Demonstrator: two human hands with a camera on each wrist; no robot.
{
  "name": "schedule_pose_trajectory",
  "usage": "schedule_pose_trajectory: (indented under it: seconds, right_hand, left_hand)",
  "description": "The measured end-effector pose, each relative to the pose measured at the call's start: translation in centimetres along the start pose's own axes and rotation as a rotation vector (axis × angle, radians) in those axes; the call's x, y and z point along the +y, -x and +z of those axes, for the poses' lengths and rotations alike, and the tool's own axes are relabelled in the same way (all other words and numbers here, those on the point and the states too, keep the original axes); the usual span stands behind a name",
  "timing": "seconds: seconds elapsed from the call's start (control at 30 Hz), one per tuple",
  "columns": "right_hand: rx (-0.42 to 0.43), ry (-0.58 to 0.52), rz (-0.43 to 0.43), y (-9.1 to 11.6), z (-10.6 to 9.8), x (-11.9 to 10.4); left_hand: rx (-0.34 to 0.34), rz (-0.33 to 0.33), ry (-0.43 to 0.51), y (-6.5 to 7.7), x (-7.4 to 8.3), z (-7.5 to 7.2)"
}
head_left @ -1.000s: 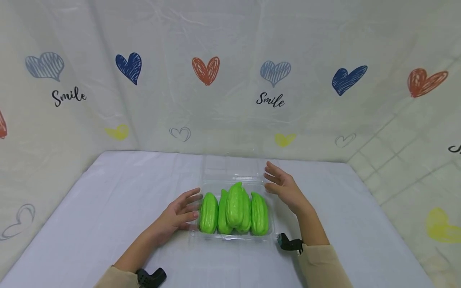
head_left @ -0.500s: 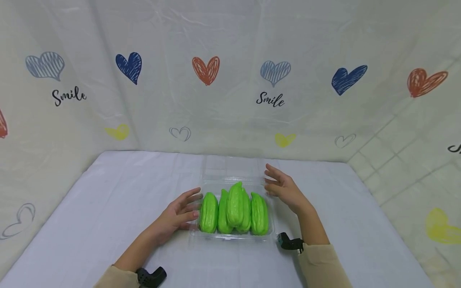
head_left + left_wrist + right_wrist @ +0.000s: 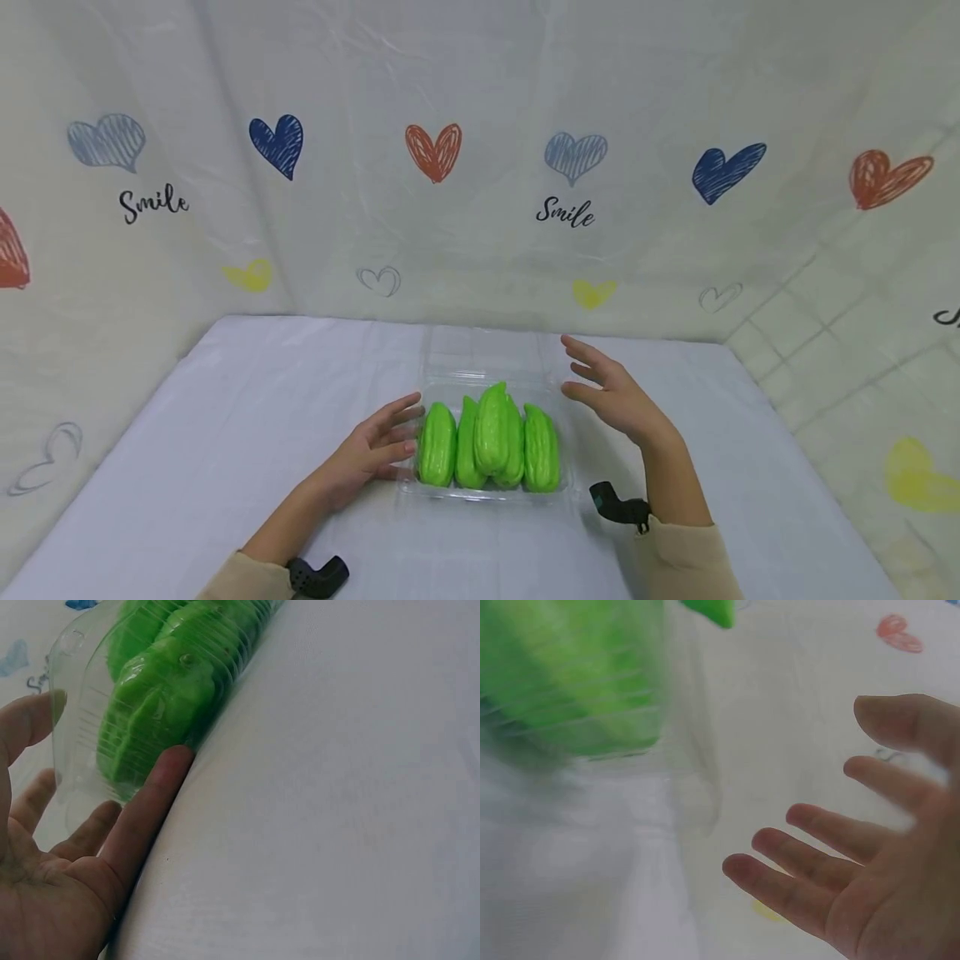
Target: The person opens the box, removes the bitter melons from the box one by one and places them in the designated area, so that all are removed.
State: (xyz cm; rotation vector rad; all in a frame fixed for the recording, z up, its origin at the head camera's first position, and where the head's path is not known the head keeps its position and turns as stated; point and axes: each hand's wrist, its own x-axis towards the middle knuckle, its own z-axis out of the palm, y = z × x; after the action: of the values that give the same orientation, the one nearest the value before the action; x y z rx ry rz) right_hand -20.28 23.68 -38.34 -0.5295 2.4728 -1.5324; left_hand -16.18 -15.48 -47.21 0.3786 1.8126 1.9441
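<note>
A clear plastic clamshell box (image 3: 483, 495) sits on the white table, its transparent lid (image 3: 487, 354) folded back behind it. Inside are several bright green ridged gourds (image 3: 542, 450), one lying on top of the others. My left hand (image 3: 375, 446) rests along the box's left side with its fingers extended; in the left wrist view one fingertip (image 3: 176, 757) is right at the ribbed wall. My right hand (image 3: 618, 396) is raised off to the right of the box, fingers spread and holding nothing. The right wrist view shows a gap between those fingers and the box.
A white cloth covers the table (image 3: 300, 367). Behind it hangs a pale curtain (image 3: 487, 242) printed with hearts and the word Smile. Each wrist carries a black camera mount, such as the right mount (image 3: 618, 504).
My right hand has moved away from the box, to the right. My left hand stays at the box's left side. The head view has shifted slightly.
</note>
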Motion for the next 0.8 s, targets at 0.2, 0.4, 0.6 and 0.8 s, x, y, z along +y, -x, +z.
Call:
schedule_pose_trajectory:
  seconds: [0.2, 0.4, 0.6, 0.8]
  right_hand:
    - [-0.016, 0.042, -0.052, 0.7, 0.7, -2.7]
    - [-0.054, 0.098, -0.045, 1.1, 2.1, -4.3]
    - [-0.105, 0.159, -0.070, 0.8, 3.5, -4.8]
    - [-0.125, 0.174, -0.100, 0.7, 4.0, -5.1]
  left_hand:
    - [0.016, -0.003, -0.003, 0.1, -0.1, -0.3]
    - [-0.006, -0.012, -0.003, -0.2, -0.2, -0.3]
    - [-0.006, -0.011, 0.004, -0.2, -0.3, -0.2]
    - [-0.013, -0.002, 0.003, -0.2, -0.1, -0.1]
